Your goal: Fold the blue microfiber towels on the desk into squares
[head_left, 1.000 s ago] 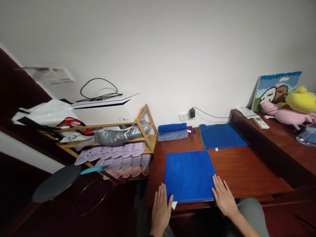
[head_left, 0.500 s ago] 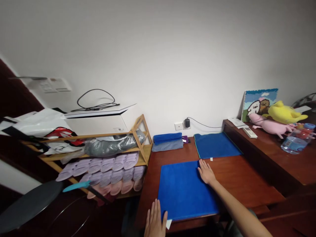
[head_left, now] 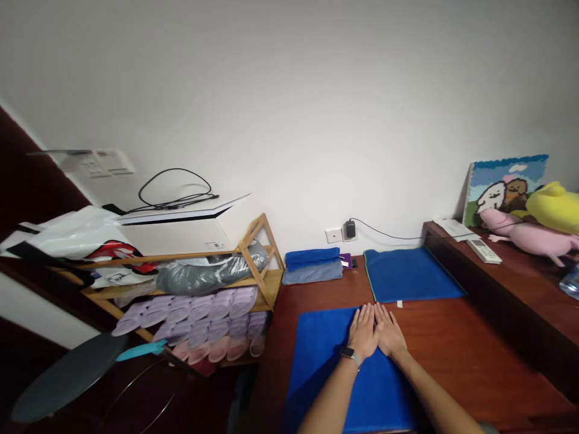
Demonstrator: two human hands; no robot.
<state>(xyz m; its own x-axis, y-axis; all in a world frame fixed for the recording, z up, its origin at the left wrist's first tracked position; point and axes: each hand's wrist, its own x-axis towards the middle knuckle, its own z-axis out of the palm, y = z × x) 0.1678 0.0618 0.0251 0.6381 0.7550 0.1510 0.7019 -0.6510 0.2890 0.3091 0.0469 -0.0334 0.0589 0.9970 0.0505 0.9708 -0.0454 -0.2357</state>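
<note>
Head view, single entry. A bright blue towel [head_left: 330, 361] is laid flat on the near part of a dark wooden desk [head_left: 456, 349], its far edge running just short of a second blue towel [head_left: 409, 274] spread nearer the wall.

Left hand [head_left: 363, 331]: laid palm down on the far right part of the bright blue towel, fingers straight and held together, nothing gripped. A watch [head_left: 351, 355] is worn at the wrist. Half a second earlier this hand was at the towel's near left corner, by the desk edge; it has since been brought forward and across.

Right hand [head_left: 389, 331]: laid palm down just beside the left, the two touching along their inner edges, fingers extended and close together, nothing gripped. Earlier it rested alone at the towel's far right corner; it is now placed slightly nearer and further onto the cloth.

The small white tag seen earlier at the towel's near left corner is no longer in view, the near edge being cut off by the frame.

Other items recorded:
- folded towels [head_left: 313, 265], stacked at the wall, unchanged;
- charger [head_left: 350, 229] plugged in at the wall;
- wooden rack [head_left: 265, 265] holding rows of pale slippers [head_left: 212, 307], left of the desk;
- remote control [head_left: 484, 251], pink plush toy [head_left: 534, 235] and yellow plush toy [head_left: 554, 207] on the raised shelf at right.
</note>
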